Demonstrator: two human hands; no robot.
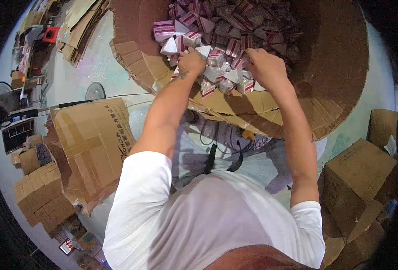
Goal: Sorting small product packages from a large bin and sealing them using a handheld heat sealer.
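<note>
Head view: in the cardboard bin [336, 63], I see a striped wedge [233, 47] left of the right hand [266, 67], nearer it than the left hand [192, 63], long axis pointing away. Both hands curl; any pinch, I can't tell.

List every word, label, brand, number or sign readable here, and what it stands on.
Brown cardboard box, left: large dark lettering in two scripts, partly legible; wording not copied here.
Red-and-white rectangular item, lower left: any marks too small to read.
Pink-and-white wedges: no legible text.
</note>
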